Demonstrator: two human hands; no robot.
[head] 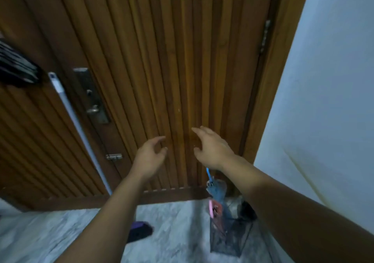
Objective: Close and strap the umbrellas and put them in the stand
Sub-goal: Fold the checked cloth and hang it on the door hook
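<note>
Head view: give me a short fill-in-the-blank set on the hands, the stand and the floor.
1. Both the left hand and the right hand hold ____.
2. The stand sits on the floor by the ____ wall.
3. The umbrella in the stand has a ____ handle.
4. The dark purple-topped object lies on the ____.

Missing words: nothing; white; blue; floor
</note>
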